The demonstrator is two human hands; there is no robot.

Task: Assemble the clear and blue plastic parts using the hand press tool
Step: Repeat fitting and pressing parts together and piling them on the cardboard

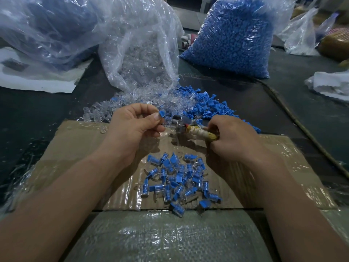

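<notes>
Head view, centre frame: left hand [136,125] pinches a blue part [162,113] just beside the hand press tool [196,130], whose wrapped handle the right hand [232,137] grips. Fed in crooked, that part could jam or pop loose into the finished pile [181,178] below. Loose clear parts [105,112] and blue parts [207,104] crowd in just above, spilling from an open bag [141,50].

Bare cardboard [75,148] beside assembled pile [181,178]

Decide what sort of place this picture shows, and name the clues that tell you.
Probably a small factory or workshop bench for hand assembly: a bulk bag of blue parts, a spilling bag of clear parts, and a heap of finished pieces on taped cardboard.
</notes>
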